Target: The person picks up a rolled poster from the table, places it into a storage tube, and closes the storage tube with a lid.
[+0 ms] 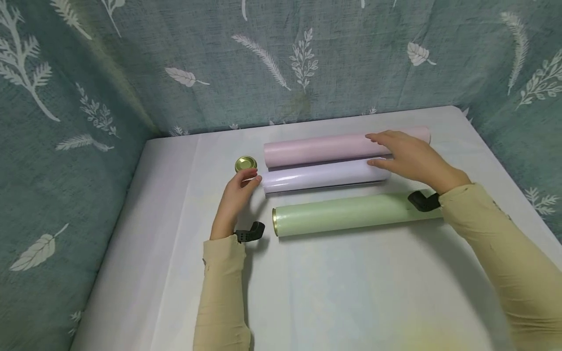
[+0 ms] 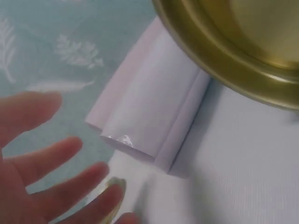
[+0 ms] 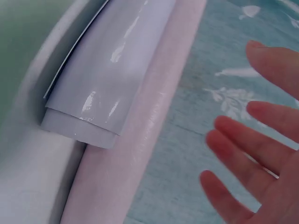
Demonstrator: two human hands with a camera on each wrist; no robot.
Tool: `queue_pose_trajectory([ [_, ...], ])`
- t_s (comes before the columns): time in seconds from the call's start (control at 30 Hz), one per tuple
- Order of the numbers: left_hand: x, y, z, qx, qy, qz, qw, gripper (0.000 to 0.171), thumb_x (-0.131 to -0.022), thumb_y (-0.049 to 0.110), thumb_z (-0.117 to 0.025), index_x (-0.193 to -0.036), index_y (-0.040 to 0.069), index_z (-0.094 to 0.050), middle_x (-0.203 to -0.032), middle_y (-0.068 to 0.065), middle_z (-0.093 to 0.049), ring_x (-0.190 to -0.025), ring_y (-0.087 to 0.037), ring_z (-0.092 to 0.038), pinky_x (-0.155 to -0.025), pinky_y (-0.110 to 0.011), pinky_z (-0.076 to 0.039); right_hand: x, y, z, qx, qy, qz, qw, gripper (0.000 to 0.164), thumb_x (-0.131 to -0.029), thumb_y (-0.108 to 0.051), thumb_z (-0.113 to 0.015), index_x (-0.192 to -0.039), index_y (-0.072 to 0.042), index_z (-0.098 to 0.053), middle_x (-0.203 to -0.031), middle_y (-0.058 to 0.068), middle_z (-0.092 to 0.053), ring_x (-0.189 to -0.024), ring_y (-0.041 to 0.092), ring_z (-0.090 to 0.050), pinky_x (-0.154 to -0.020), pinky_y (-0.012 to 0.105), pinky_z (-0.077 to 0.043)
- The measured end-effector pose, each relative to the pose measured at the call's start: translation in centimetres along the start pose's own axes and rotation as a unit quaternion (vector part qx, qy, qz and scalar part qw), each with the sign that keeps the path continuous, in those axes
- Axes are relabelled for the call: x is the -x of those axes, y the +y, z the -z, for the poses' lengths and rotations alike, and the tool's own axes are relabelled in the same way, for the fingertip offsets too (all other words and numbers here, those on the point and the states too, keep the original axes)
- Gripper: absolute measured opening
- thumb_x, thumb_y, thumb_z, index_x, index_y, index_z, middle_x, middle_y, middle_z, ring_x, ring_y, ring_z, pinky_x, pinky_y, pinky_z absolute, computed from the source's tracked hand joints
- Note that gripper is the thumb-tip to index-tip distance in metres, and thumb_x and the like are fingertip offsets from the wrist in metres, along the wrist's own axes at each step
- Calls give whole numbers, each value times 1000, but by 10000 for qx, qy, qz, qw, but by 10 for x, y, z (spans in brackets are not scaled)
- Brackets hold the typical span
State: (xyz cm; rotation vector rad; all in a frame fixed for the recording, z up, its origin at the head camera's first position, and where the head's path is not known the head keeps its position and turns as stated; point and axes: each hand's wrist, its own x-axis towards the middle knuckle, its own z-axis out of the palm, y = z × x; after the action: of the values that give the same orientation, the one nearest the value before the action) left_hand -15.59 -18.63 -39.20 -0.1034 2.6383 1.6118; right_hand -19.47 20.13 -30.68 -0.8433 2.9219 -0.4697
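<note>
A rolled lavender sheet (image 1: 327, 175) with a glossy surface lies on the table, its loose edge showing along the near side. Close to its left end is my left hand (image 1: 232, 202), fingers spread and holding nothing in the left wrist view. My right hand (image 1: 414, 158) hovers by the roll's right end, its fingers (image 3: 247, 147) apart and likewise holding nothing. Behind the lavender roll lies a longer pink roll (image 1: 313, 150), partly covered by the right hand. Nearer lies a green tube (image 1: 347, 213) with a gold rim (image 2: 198, 56) at its left end.
A round gold lid (image 1: 246, 163) lies just beyond the left fingertips, partly hidden by them. The white table (image 1: 333, 287) meets a teal leaf-patterned cloth (image 1: 272, 97) at its back and sides. My right sleeve (image 1: 491, 253) hides the green tube's right end.
</note>
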Motion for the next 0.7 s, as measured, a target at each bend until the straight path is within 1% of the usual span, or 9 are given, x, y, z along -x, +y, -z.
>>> queue_pose_trajectory([
  [0.07, -1, -3, -1, 115, -98, 45, 9999, 49, -86, 43, -55, -125, 14, -49, -123, -1, -50, -112, -18, -46, -96, -39, -32, -11, 1, -1, 53, -103, 76, 9999, 64, -85, -46, -54, -135, -10, -37, -131, 15, -42, -122, 34, -35, -95, 52, -29],
  [0.17, -3, -5, -3, 234, -233, 71, 9994, 49, -86, 40, -56, -126, 14, -47, -123, -4, -51, -114, -19, -45, -97, -38, -31, -28, 4, -5, 74, -187, 146, 9997, 62, -85, -41, -57, -135, -9, -38, -133, 16, -39, -123, 35, -32, -96, 52, -26],
  [0.33, -6, -8, -9, 341, -451, -22, 9984, 52, -86, 33, -59, -131, 13, -42, -125, -9, -48, -115, -21, -44, -98, -36, -32, -56, 7, -14, -217, -362, -230, 9988, 65, -84, -37, -60, -137, -10, -34, -138, 17, -31, -126, 36, -25, -98, 54, -22],
  [0.47, -7, -12, -10, 294, -570, -100, 9979, 55, -84, 24, -62, -133, 13, -38, -128, -10, -45, -117, -22, -43, -97, -35, -33, -76, 4, -24, -382, -511, -265, 9976, 64, -84, -34, -61, -137, -10, -34, -140, 17, -29, -127, 34, -25, -99, 52, -22],
  [0.57, -8, -15, -11, 379, -684, -103, 9969, 61, -83, 22, -64, -135, 14, -35, -132, -10, -42, -119, -22, -40, -99, -35, -32, -88, 1, -29, -287, -652, -173, 9973, 63, -84, -30, -62, -137, -9, -34, -140, 17, -29, -127, 34, -26, -100, 50, -23],
  [0.7, -10, -16, -16, 476, -1017, -259, 9933, 67, -84, 25, -63, -139, 13, -28, -136, -10, -37, -122, -19, -37, -101, -34, -28, -102, 0, -33, -80, -1025, -209, 9945, 65, -84, -29, -62, -138, -8, -31, -142, 18, -25, -128, 36, -22, -101, 51, -20],
])
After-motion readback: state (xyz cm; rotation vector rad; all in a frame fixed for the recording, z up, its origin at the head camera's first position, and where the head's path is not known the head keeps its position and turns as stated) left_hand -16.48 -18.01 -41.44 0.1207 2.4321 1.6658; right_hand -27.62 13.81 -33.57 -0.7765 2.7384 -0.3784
